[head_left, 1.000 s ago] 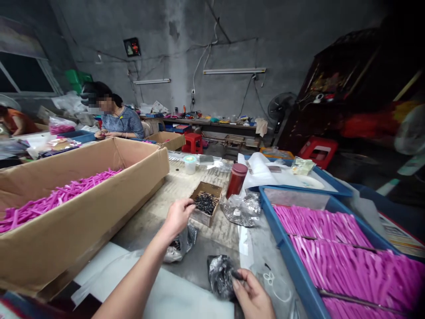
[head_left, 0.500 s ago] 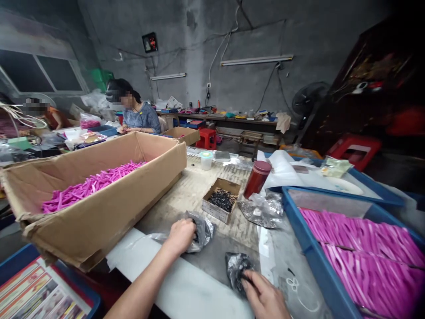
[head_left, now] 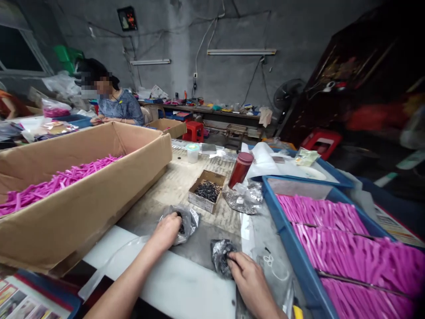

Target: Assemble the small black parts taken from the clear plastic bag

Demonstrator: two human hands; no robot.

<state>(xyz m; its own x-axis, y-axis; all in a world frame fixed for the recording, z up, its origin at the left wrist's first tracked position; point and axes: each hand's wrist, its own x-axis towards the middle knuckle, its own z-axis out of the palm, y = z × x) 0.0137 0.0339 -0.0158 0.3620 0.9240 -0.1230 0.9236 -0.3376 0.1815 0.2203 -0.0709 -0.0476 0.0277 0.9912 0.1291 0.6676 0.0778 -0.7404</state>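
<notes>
My left hand (head_left: 170,229) reaches into a clear plastic bag (head_left: 191,221) holding small black pieces. Its fingers are curled closed, and what they grip is hidden. To the right, my right hand (head_left: 249,277) is at a crumpled plastic bag (head_left: 219,253) with dark contents. Thumb and fingers are pinched together at that bag's opening, and anything between them is too small to make out. Beyond the two bags stands a small open cardboard box (head_left: 203,204) of tiny black parts.
A long cardboard box (head_left: 99,208) of loose pink strips stands left. On the right, a blue tray (head_left: 292,257) holds rows of pink pieces. A red-brown canister (head_left: 241,170), a silvery bag (head_left: 245,199) and a lidded tub (head_left: 192,153) stand farther back. A co-worker (head_left: 121,106) sits beyond.
The view has turned to the right, so everything appears shifted left and more of the blue tray shows. Both hands stay at their bags with fingers closed.
</notes>
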